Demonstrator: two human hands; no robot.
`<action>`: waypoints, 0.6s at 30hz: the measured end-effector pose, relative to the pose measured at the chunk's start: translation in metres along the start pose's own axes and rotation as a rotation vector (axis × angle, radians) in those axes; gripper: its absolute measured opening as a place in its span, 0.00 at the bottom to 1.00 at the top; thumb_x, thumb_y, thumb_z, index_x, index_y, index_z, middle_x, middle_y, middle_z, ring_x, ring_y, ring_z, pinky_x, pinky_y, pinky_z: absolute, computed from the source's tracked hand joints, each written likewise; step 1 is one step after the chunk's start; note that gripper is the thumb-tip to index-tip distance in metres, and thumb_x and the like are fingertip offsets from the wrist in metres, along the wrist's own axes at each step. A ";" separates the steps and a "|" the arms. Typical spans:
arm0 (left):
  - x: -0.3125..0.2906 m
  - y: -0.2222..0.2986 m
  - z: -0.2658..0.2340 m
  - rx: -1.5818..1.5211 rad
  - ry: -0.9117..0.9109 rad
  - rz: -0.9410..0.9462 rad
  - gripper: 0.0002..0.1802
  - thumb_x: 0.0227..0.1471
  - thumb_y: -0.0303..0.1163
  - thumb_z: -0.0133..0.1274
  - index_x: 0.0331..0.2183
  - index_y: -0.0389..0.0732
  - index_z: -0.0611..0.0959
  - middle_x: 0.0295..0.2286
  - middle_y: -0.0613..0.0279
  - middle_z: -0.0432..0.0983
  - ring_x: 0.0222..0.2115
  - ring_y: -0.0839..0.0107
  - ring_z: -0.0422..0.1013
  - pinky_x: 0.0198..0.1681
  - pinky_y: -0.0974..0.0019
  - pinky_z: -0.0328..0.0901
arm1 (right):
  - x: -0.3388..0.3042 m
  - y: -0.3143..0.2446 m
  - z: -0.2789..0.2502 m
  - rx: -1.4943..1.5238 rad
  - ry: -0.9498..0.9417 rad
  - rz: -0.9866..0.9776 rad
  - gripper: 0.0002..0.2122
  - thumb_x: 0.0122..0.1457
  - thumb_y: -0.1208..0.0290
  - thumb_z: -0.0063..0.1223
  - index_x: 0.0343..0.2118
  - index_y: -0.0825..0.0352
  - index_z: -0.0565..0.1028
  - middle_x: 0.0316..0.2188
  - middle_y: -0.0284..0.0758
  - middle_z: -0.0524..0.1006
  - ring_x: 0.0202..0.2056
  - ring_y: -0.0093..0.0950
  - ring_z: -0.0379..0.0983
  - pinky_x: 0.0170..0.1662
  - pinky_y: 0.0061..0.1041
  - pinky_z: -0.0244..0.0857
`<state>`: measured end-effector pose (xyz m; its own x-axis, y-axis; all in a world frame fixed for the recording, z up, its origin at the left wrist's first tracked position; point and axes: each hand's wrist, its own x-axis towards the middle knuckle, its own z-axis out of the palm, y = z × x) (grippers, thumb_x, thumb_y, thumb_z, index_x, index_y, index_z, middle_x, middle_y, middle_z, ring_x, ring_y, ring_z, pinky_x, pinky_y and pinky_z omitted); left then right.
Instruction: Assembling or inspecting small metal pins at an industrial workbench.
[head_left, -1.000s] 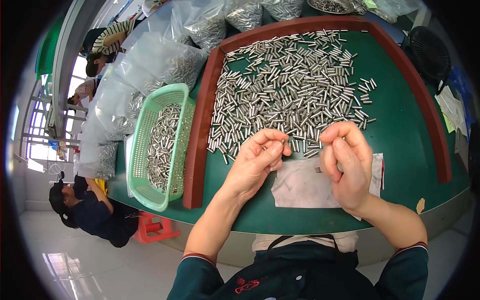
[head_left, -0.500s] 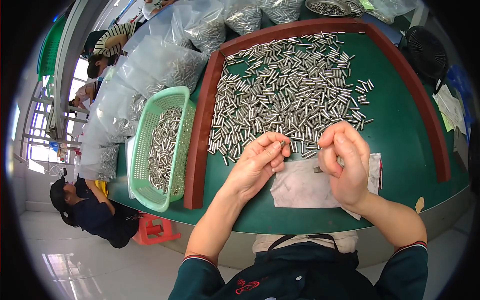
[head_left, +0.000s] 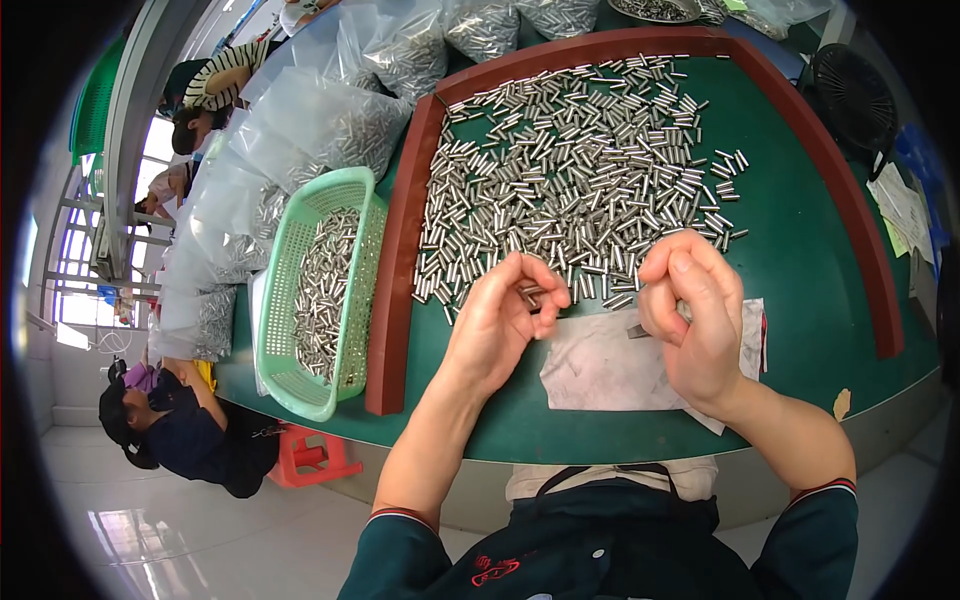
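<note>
Many short, shiny metal pins (head_left: pixel 580 170) lie scattered over the green table inside a dark red frame. At their near edge is my left hand (head_left: pixel 500 325), its fingers curled inward; whatever lies inside them is mostly hidden. To its right, my right hand (head_left: pixel 697 325) is closed, thumb against the bent fingers, over a stained whitish cloth (head_left: pixel 600 375). A small dark grey piece (head_left: pixel 637 331) shows beside the right fingers; whether it is held or rests on the cloth I cannot tell. The hands are apart.
Left of the frame's red rail (head_left: pixel 400 300) stands a green plastic basket (head_left: pixel 280 320) of pins. Clear bags of pins (head_left: pixel 350 130) line the table's far left. A black fan (head_left: pixel 853 100) and papers (head_left: pixel 900 210) are at right. Co-workers (head_left: pixel 185 430) sit at left.
My left hand has turned and drawn slightly left, its fingertips no longer showing the small metal piece they pinched. My right hand keeps nearly the same closed pose.
</note>
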<state>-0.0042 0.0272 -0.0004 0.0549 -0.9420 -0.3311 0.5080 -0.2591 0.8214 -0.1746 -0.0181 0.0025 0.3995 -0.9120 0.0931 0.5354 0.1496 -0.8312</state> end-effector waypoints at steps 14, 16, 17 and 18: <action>0.001 -0.015 0.009 1.411 0.195 0.524 0.06 0.37 0.25 0.54 0.20 0.36 0.73 0.09 0.61 0.61 0.10 0.68 0.60 0.15 0.67 0.55 | 0.001 -0.002 0.002 0.002 0.010 0.007 0.09 0.55 0.73 0.34 0.23 0.70 0.67 0.08 0.22 0.56 0.11 0.09 0.47 0.15 0.12 0.40; 0.001 -0.010 0.004 1.290 0.148 0.409 0.06 0.39 0.25 0.53 0.21 0.35 0.73 0.11 0.63 0.64 0.12 0.74 0.61 0.15 0.71 0.55 | 0.002 0.000 0.000 0.016 0.011 0.011 0.09 0.54 0.73 0.34 0.23 0.70 0.67 0.09 0.22 0.56 0.11 0.09 0.47 0.15 0.12 0.40; 0.004 -0.010 0.001 1.084 0.070 0.405 0.05 0.41 0.26 0.52 0.22 0.35 0.73 0.14 0.64 0.66 0.13 0.77 0.60 0.16 0.73 0.55 | 0.001 -0.001 0.000 0.017 0.010 0.006 0.09 0.54 0.73 0.34 0.23 0.70 0.67 0.09 0.22 0.56 0.11 0.09 0.47 0.15 0.12 0.40; 0.006 -0.008 0.001 0.876 -0.006 0.397 0.05 0.43 0.26 0.51 0.23 0.36 0.73 0.17 0.66 0.69 0.14 0.80 0.60 0.17 0.74 0.55 | 0.000 -0.003 0.000 0.024 0.015 0.010 0.09 0.54 0.73 0.34 0.23 0.70 0.67 0.09 0.22 0.56 0.11 0.09 0.46 0.15 0.12 0.40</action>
<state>-0.0087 0.0239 -0.0086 0.0787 -0.9958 0.0462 -0.3697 0.0139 0.9290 -0.1756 -0.0182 0.0049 0.3939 -0.9159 0.0768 0.5493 0.1675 -0.8187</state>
